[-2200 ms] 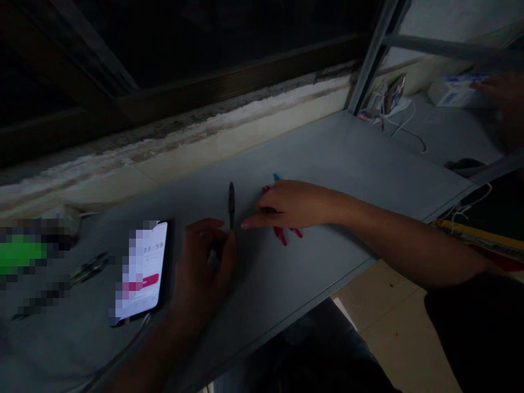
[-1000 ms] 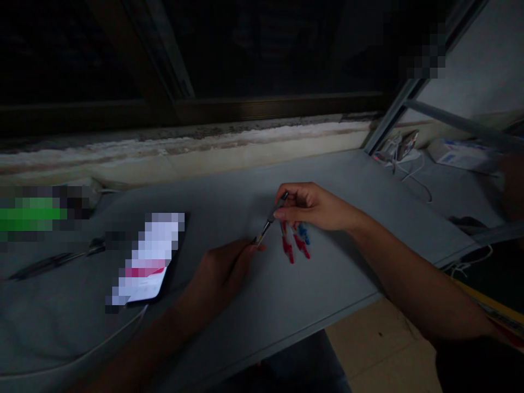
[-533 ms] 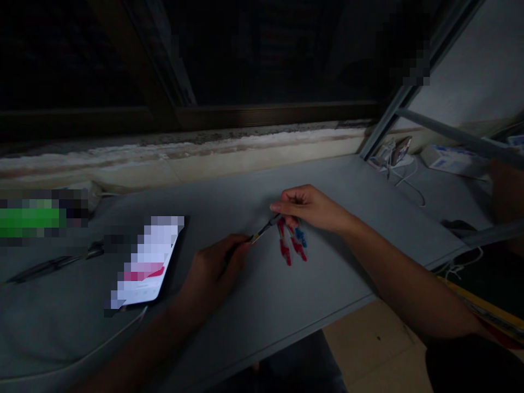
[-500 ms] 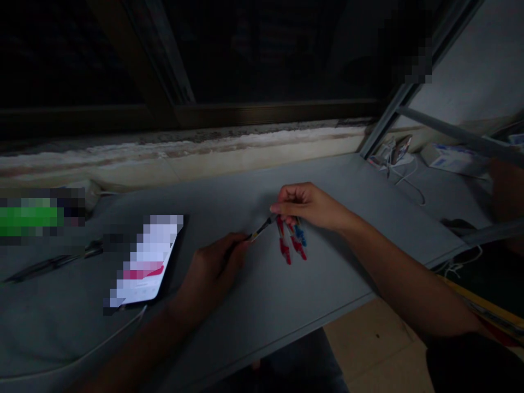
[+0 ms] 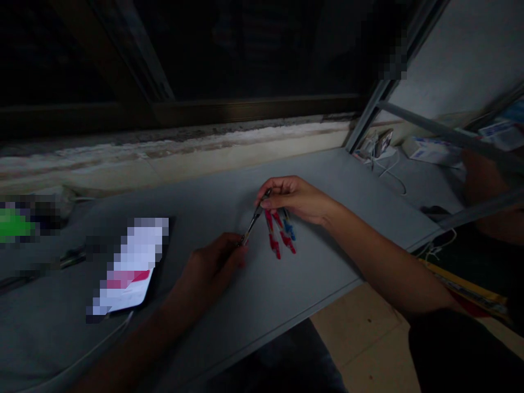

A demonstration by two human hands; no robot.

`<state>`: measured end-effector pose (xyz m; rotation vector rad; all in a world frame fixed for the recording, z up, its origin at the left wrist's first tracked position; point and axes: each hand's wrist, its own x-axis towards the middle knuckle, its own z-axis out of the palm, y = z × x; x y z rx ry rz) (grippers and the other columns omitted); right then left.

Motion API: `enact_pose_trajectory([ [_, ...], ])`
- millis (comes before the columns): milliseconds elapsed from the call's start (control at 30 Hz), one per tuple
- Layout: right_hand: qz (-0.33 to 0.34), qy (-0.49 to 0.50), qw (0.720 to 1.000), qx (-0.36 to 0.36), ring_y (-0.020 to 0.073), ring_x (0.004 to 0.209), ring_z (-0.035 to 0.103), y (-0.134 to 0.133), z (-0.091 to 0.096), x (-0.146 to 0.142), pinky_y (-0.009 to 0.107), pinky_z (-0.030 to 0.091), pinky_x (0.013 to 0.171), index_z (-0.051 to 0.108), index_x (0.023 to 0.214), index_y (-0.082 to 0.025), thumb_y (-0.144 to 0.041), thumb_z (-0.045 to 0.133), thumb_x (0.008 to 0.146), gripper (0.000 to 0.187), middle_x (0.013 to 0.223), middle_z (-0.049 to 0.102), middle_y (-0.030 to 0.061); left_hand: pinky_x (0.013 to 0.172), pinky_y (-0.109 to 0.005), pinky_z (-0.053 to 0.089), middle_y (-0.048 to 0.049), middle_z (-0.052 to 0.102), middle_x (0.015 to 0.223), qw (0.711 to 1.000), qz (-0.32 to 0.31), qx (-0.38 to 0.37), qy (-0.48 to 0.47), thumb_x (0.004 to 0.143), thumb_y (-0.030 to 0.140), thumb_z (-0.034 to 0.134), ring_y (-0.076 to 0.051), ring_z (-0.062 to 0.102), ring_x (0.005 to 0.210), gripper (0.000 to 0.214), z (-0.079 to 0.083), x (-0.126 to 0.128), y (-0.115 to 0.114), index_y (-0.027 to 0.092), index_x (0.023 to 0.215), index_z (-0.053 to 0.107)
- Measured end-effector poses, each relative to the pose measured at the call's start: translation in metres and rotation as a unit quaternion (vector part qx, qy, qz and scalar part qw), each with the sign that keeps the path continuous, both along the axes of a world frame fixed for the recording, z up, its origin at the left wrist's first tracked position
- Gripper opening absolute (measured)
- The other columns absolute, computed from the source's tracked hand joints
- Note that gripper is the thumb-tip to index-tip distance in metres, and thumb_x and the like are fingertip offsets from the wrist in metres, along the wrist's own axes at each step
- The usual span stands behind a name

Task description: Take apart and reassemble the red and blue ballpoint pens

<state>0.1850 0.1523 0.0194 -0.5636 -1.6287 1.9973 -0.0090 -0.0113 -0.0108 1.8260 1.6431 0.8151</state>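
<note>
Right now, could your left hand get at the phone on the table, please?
Probably yes: only bare table lies between the left hand and the phone, though its grip on the dark pen would need freeing first.

The phone screen [image 5: 126, 267] is pixelated, so nothing can be read off it; a green patch [image 5: 12, 225] at the left edge is blurred likewise. Lower tip of the dark pen [image 5: 252, 220] is covered by the left hand [image 5: 213, 265]; tops of the red & blue pens [image 5: 279, 234] are hidden under the right hand [image 5: 292, 197]. A co-worker's arm [image 5: 487, 180] is cut off at the right edge.
</note>
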Motion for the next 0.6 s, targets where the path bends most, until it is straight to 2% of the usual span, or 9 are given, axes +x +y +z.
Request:
enact_pose_trajectory([
  [100,0.036,0.054,0.997,-0.044,0.0072,0.074,0.068,-0.002,0.0,-0.001,0.017,0.054,0.069,0.074,0.091,-0.014,-0.014,0.086,0.069,0.025,0.093,0.079,0.0032,0.064,-0.023,0.046,0.0021,0.069,0.075,0.999,-0.03,-0.01,-0.009,0.103,0.04,0.047,-0.013,0.065,0.066,0.028,0.002,0.002,0.001,0.02,0.092,0.064],
  [233,0.048,0.091,0.994,-0.036,0.0094,0.079,0.069,-0.004,0.0,-0.001,0.018,0.054,0.072,0.073,0.093,-0.015,-0.011,0.082,0.071,0.023,0.09,0.078,0.002,0.062,-0.024,0.046,0.0023,0.068,0.074,0.999,-0.032,-0.036,-0.011,0.102,0.042,0.047,-0.014,0.063,0.064,0.03,0.003,0.004,0.001,0.02,0.091,0.065],
  [367,-0.006,0.1,0.995,-0.008,0.0108,0.087,0.069,-0.001,0.001,0.0,0.019,0.053,0.077,0.075,0.099,-0.016,-0.011,0.081,0.073,0.027,0.093,0.078,0.0018,0.062,-0.025,0.046,0.0004,0.07,0.08,0.999,-0.008,-0.031,-0.001,0.101,0.046,0.051,-0.016,0.064,0.069,0.031,-0.001,0.003,0.0,0.02,0.098,0.068],
  [500,-0.078,0.096,0.992,0.012,0.0099,0.084,0.067,0.005,0.0,0.001,0.018,0.051,0.072,0.075,0.1,-0.018,-0.016,0.084,0.073,0.029,0.097,0.078,0.0013,0.064,-0.026,0.047,-0.001,0.072,0.083,1.0,0.008,-0.027,-0.003,0.101,0.047,0.051,-0.016,0.065,0.071,0.034,-0.002,0.001,-0.001,0.019,0.1,0.069],
  [600,-0.097,0.103,0.99,0.021,0.0093,0.082,0.066,0.009,0.0,0.002,0.017,0.051,0.069,0.075,0.1,-0.018,-0.02,0.085,0.074,0.028,0.098,0.078,0.0019,0.06,-0.025,0.045,-0.0005,0.071,0.08,0.999,0.01,-0.031,-0.001,0.101,0.048,0.05,-0.015,0.063,0.068,0.036,-0.001,0.0,0.0,0.018,0.101,0.069],
])
